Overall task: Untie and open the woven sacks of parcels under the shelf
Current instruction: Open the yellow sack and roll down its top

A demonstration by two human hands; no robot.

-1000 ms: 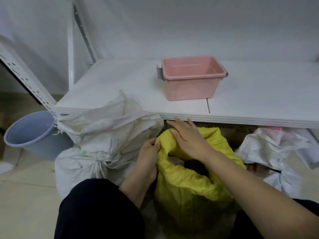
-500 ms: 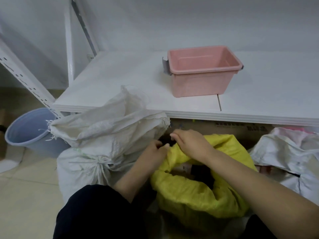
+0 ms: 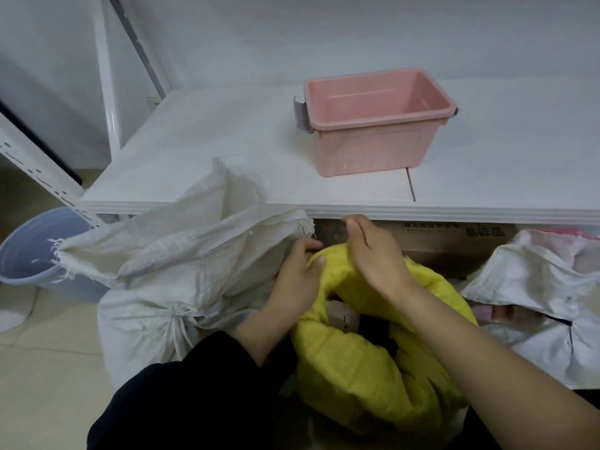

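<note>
Grips far rim of yellow sack (image 3: 357,368) with left hand (image 3: 298,280) and right hand (image 3: 373,254), fingers curled over it, on floor just below shelf (image 3: 227,157) edge. Looks untied and rolled open, parcels (image 3: 344,316) showing inside. Leaves white sack (image 3: 181,271) at left, cord knotted round neck; probably next.

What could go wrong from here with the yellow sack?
1. The right hand sits just under the shelf edge; lifting the rim may knock the knuckles on it.
2. It and the left hand grip the yellow sack by its rim, with parcels showing in the open mouth; a hard tug could tip it and spill them.
3. The tied white sack leans against it and may slump if it shifts.
</note>
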